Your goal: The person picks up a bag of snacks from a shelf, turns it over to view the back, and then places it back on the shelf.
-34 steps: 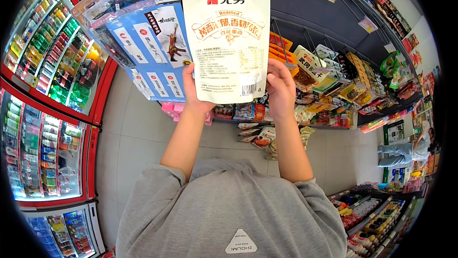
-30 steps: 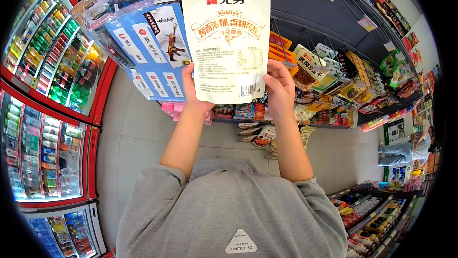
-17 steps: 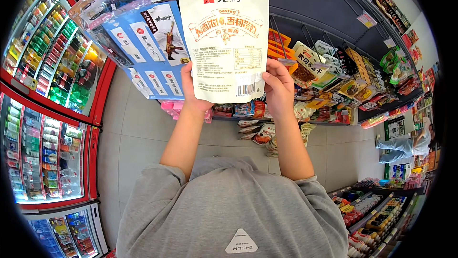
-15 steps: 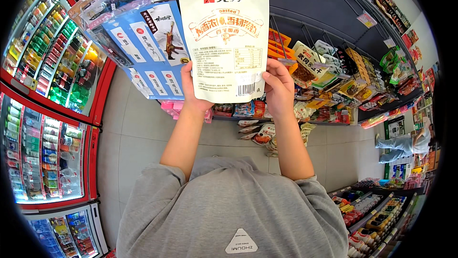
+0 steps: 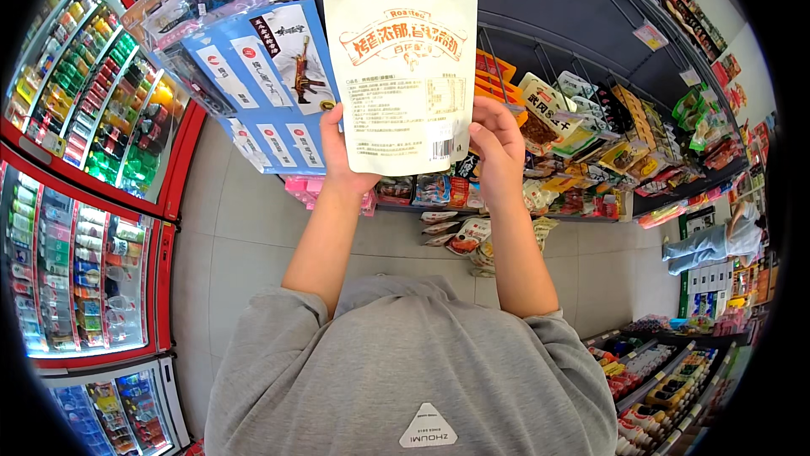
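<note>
A white snack pouch [image 5: 401,110] with orange and red print is held upright in front of me, its back panel with small text and a barcode facing me. A small hang hole shows at its top edge. My left hand [image 5: 342,156] grips the lower left edge, thumb in front and the other fingers hidden behind the pouch. At the lower right edge my right hand [image 5: 499,148] pinches the pouch between thumb and curled fingers. Behind the pouch stands a dark shelf rack [image 5: 515,0] with hanging snack bags.
Red-framed drink coolers [image 5: 164,203] line the left side. A blue display panel [image 5: 274,123] with boxed toys is just beyond my left hand. Hanging snack packs [image 5: 548,114] are near my right hand. Another person [image 5: 713,245] is at the far right, above a bottle shelf [image 5: 666,388].
The pouch has moved slightly up and right and tilted a little, with both hands still on it. The person at the far right has shifted slightly.
</note>
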### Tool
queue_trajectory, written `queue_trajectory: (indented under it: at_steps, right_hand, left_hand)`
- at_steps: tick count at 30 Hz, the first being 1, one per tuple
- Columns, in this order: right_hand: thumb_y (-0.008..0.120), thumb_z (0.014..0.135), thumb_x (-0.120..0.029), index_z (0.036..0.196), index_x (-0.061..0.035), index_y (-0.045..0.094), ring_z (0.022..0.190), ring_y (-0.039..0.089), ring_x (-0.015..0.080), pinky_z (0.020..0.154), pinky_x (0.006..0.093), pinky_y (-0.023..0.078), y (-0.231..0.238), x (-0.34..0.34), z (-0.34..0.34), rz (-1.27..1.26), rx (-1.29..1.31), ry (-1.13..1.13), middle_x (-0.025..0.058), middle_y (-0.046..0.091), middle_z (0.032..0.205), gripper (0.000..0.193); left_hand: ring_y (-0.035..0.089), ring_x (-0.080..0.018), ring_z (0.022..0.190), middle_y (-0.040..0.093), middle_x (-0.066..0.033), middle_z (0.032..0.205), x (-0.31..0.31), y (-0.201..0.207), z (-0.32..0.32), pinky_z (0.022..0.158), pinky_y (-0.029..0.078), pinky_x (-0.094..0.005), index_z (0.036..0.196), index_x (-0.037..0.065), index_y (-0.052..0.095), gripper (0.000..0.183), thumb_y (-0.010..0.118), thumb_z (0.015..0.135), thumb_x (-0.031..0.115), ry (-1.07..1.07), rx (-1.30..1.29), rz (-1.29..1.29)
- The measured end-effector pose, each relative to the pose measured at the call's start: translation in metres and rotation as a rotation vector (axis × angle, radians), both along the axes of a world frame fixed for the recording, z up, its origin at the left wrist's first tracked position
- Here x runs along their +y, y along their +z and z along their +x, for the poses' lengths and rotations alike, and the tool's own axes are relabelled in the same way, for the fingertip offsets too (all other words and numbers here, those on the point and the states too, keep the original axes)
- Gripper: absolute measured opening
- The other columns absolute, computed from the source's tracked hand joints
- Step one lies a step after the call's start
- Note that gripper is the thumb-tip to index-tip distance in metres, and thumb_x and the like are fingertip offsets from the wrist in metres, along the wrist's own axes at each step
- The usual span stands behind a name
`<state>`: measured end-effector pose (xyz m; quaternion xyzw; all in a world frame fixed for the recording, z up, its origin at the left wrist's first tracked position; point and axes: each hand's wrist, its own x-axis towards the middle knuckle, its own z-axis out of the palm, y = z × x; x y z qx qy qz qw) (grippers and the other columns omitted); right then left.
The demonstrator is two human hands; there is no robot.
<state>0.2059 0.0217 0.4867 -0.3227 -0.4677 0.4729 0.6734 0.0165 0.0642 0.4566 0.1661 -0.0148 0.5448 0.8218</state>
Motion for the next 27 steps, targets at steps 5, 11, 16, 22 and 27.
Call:
queue_trajectory:
  at_steps: [5,11,16,22,27]
  right_hand:
    - [0.051,0.081,0.003,0.115,-0.0001,0.047,0.096,0.052,0.0136,0.083,0.0268,0.041,0.002,-0.001,0.003,0.078,-0.119,-0.081,0.0071,0.055,0.105,0.035]
    - [0.054,0.078,0.003,0.116,-0.0011,0.047,0.097,0.047,0.013,0.084,0.0269,0.04,0.006,-0.007,-0.002,0.162,-0.317,-0.164,0.0067,0.049,0.108,0.039]
    - [0.056,0.075,0.001,0.117,-0.0018,0.048,0.097,0.046,0.0146,0.084,0.0276,0.04,0.01,-0.012,-0.008,0.213,-0.416,-0.196,0.0078,0.047,0.11,0.043]
    - [0.059,0.075,-0.005,0.12,-0.0028,0.047,0.096,0.047,0.0179,0.082,0.0295,0.04,0.009,-0.013,-0.022,0.21,-0.575,-0.199,0.0095,0.048,0.11,0.047]
    - [0.065,0.075,-0.017,0.124,-0.0023,0.043,0.104,0.047,0.0254,0.087,0.0364,0.039,0.01,-0.013,-0.024,0.201,-0.683,-0.213,0.0148,0.048,0.114,0.056]
  left_hand:
    - [0.053,-0.0276,0.108,0.054,-0.0103,0.122,0.0,0.0,-0.002,0.091,0.041,-0.0413,0.123,0.007,0.048,0.055,0.041,0.082,0.043,-0.01,-0.009,0.002]
    - [0.052,-0.0276,0.108,0.053,-0.0099,0.123,0.001,-0.002,-0.002,0.092,0.041,-0.0415,0.124,0.007,0.048,0.056,0.041,0.082,0.043,-0.003,0.0,-0.017]
    - [0.052,-0.0272,0.109,0.052,-0.01,0.123,-0.001,-0.001,0.001,0.093,0.039,-0.0398,0.125,0.006,0.046,0.056,0.04,0.083,0.044,0.108,0.129,-0.007]
    - [0.051,-0.0272,0.11,0.052,-0.0134,0.123,-0.005,0.001,0.009,0.093,0.04,-0.0394,0.124,0.001,0.045,0.058,0.04,0.083,0.043,0.211,0.345,-0.017]
    - [0.048,-0.0227,0.114,0.049,-0.0125,0.125,-0.009,0.007,0.014,0.096,0.037,-0.0358,0.126,0.0,0.041,0.059,0.043,0.084,0.043,0.197,0.437,0.132]
